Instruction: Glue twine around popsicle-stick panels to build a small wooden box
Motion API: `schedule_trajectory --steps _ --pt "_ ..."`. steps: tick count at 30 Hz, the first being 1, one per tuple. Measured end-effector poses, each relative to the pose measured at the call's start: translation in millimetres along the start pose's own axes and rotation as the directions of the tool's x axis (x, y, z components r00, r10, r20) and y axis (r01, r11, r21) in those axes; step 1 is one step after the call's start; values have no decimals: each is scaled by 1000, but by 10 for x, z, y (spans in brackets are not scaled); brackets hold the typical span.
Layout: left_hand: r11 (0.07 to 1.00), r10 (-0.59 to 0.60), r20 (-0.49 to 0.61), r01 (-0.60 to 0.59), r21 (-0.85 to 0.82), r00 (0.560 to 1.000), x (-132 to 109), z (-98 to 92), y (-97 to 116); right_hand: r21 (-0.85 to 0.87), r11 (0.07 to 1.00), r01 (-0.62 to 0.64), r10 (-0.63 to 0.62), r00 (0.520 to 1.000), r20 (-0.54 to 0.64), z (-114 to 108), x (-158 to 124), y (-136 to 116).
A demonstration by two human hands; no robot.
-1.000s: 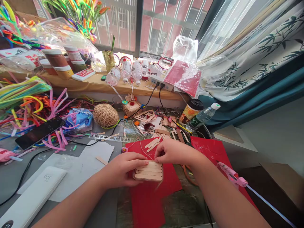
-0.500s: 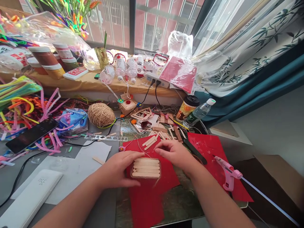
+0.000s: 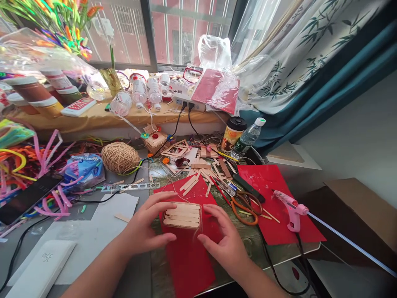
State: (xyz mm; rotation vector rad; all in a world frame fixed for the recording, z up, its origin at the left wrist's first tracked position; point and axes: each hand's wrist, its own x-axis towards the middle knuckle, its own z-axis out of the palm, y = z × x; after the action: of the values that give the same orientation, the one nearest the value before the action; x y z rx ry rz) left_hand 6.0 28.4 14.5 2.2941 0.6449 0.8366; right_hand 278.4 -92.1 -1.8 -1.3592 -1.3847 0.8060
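A small flat-topped piece of craft sticks (image 3: 182,216), edged with twine, lies on a red sheet (image 3: 189,265) in front of me. My left hand (image 3: 151,223) is at its left side, fingers spread, fingertips by the upper left corner and thumb below the near edge. On the other side, my right hand (image 3: 225,242) curves around the right edge, thumb and fingers apart. Whether the fingertips touch the piece, I cannot tell. A strand of twine runs from its back toward the loose craft sticks (image 3: 190,182).
To the right are orange-handled scissors (image 3: 245,213) and a pink glue gun (image 3: 293,209) on another red sheet. A twine ball (image 3: 120,158), pipe cleaners (image 3: 58,198) and a white power bank (image 3: 40,265) lie left. A water bottle (image 3: 248,138) and a cup (image 3: 233,134) stand behind.
My right hand has come down from above the piece's upper right corner to its right side. My left hand's fingers have spread wider. The view has shifted right, uncovering the scissors.
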Motion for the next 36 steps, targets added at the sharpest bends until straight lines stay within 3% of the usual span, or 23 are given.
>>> schedule_trajectory --steps 3,6,18,29,32,36 --pt "993 -82 125 71 95 989 20 64 51 53 998 -21 21 1000 12 79 9 -29" --pt "989 -99 139 83 121 985 36 116 76 83 996 -24 25 1000 -6 141 42 -59" --pt "981 -39 61 26 194 997 57 153 139 -89 994 61 -66 997 -44 287 -29 40" --pt "974 10 -97 12 228 995 -3 277 133 60 997 39 -36 998 -45 284 89 97" --pt "985 -56 0 55 164 998 -26 275 134 143 990 11 -9 1000 -15 204 200 84" --pt "996 -89 159 90 4 983 -44 208 87 379 915 -140 85 984 158 77 337 113"
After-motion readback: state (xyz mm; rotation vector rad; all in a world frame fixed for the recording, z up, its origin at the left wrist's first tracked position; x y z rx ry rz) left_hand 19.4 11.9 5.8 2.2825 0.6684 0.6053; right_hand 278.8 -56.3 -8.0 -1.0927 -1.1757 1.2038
